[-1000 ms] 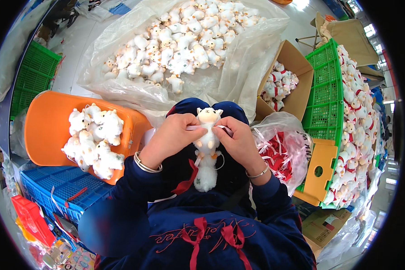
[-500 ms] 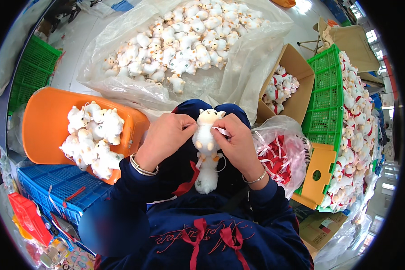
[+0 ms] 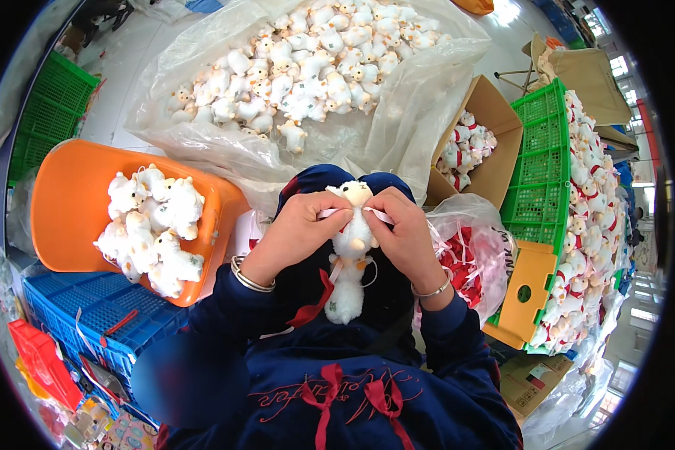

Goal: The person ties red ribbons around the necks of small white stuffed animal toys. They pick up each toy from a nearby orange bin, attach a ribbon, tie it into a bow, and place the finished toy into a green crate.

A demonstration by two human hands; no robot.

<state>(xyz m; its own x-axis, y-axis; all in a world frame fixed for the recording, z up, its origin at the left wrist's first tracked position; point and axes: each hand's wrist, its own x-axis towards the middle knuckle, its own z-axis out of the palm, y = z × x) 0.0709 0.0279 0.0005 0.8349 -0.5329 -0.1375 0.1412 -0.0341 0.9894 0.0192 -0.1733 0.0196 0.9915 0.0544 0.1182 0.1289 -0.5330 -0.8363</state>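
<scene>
Left hand (image 3: 301, 227) and right hand (image 3: 402, 229) both pinch narrow pale fabric ribbon (image 3: 380, 216) at neck of small fluffy white plush animal (image 3: 352, 240), face up over dark-blue lap (image 3: 294, 281). Rounded orange plastic receptacle (image 3: 66, 206) holding white plush toys (image 3: 139, 231) sits left; clear plastic bag (image 3: 495, 231), right.

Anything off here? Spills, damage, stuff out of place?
No damage stands out. One red ribbon lies below-left of the plush toy being worked on, apart from the red bunch in the clear bag. Also odd: a round, blurred dark-blue patch at lower left; can't tell what it is.
</scene>
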